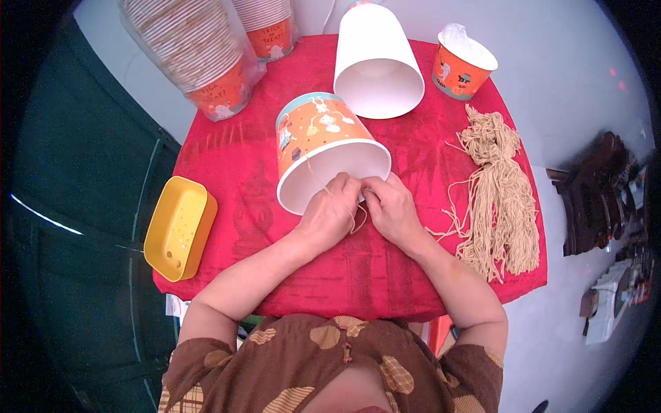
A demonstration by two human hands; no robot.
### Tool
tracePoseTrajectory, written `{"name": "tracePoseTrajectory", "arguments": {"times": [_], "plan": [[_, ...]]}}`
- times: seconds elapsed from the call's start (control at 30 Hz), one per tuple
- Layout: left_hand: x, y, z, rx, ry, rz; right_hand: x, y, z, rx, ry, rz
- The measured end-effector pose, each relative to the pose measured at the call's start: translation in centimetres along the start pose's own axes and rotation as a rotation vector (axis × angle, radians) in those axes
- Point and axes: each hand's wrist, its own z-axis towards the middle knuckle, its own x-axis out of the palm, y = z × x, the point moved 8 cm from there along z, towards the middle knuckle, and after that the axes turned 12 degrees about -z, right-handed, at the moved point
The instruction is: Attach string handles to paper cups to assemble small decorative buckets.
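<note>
An orange paper bucket (323,127) with a white inside and a pale blue-green base lies on its side, its open mouth toward me. Both hands meet at the lower right of its rim, fingers closed in a pinch. My left hand (330,212) has a thin beige string (360,219) at its fingers; a loop hangs below them. A strand also runs from the bucket's wall toward this hand. My right hand (392,208) pinches at the same spot, fingertips close to the left ones. The exact grip on string and rim is partly hidden by the fingers.
On the red cloth (241,255) stand a yellow tub (206,224) holding small bits, a bundle of beige yarn (502,206), a white bucket lying down (379,51), and an orange bucket (458,72) with white plastic inside. Bagged bucket stacks (220,89) lean at the far left.
</note>
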Motion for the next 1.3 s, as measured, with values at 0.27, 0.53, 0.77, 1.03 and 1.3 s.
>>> {"name": "tracePoseTrajectory", "arguments": {"times": [0.27, 0.53, 0.77, 1.03, 1.3], "plan": [[-0.06, -0.05, -0.24, -0.003, 0.011, 0.096, -0.27, 0.35, 0.16, -0.038, -0.018, 0.02], [0.02, -0.14, -0.46, 0.065, 0.01, 0.099, -0.41, 0.06, 0.15, -0.046, -0.019, 0.084], [0.32, -0.08, -0.78, 0.075, 0.026, 0.107, -0.45, 0.19, 0.24, -0.06, 0.038, 0.14], [0.35, -0.07, -0.87, 0.126, 0.0, 0.094, -0.01, 0.05, 0.07, -0.083, 0.084, 0.141], [0.1, 0.39, -0.83, 0.052, -0.027, 0.042, 0.23, -0.13, 0.01, -0.072, 0.11, 0.127]]}}
